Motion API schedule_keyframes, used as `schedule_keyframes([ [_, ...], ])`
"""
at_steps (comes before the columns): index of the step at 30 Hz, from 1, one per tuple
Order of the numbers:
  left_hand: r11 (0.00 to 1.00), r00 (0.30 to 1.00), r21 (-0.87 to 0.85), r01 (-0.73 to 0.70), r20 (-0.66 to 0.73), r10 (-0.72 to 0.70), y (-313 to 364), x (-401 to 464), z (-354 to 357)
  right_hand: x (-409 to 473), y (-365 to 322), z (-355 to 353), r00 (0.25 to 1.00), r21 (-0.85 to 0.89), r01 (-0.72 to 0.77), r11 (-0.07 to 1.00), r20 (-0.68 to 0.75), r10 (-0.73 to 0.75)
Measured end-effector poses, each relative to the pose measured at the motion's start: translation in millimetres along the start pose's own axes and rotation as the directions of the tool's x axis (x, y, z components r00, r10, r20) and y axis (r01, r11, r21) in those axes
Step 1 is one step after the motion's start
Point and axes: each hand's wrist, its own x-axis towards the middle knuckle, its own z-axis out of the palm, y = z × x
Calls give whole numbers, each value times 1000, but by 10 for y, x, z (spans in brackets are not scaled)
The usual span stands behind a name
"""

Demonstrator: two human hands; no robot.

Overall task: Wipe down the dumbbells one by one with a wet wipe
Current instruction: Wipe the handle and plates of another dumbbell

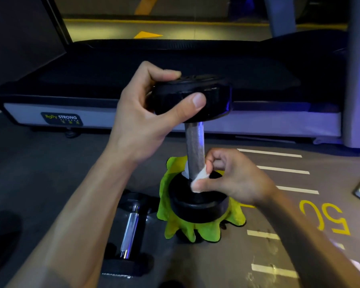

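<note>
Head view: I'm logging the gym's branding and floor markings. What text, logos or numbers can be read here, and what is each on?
"BODY STRONG" on the dark label on the treadmill's side rail.
Smaller line below it on that label: too small to read.
Yellow number painted on the floor, seen upside down: seemingly "50".
Top plate of the upright dumbbell: embossed marks, unreadable.

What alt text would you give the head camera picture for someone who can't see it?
A person stands a black dumbbell upright on a green cloth, the left hand gripping its top end while the right hand pinches a white wet wipe against the metal handle. A second dumbbell lies on the floor beside it, with a treadmill behind.
</note>
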Motion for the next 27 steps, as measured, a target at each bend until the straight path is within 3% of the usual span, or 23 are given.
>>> schedule_keyframes([
  [3,1000,1000,10,-12,-7,12,-11,17,16,-105,-25,277,950,-156,19,988,-304,-66],
  [5,1000,1000,17,-13,-6,13,-9,19,19,-129,-1,320,939,-196,51,979,-324,-113],
  [7,1000,1000,27,-17,1,17,-2,15,17,-81,70,196,977,-105,46,993,-205,-67],
  [10,1000,1000,27,-14,2,14,-2,7,4,12,132,-40,995,102,40,994,87,-49],
  [13,1000,1000,-4,-15,10,15,-19,13,9,62,164,-140,984,214,26,976,167,-63],
  [15,999,999,-30,-18,26,18,-30,20,19,6,163,-102,993,284,17,959,105,-49],
  [18,998,999,-48,-29,38,31,-52,31,27,-183,122,155,988,215,54,975,-150,-21],
  [21,999,999,-33,-32,34,33,-64,49,47,-306,-52,372,903,89,185,979,-409,-134],
  [25,1000,1000,-15,-23,13,24,-76,75,37,-327,-166,466,785,-106,355,929,-505,-358],
  [27,1000,1000,-16,-24,1,24,-93,74,18,-331,-47,527,757,-204,361,910,-505,-414],
])
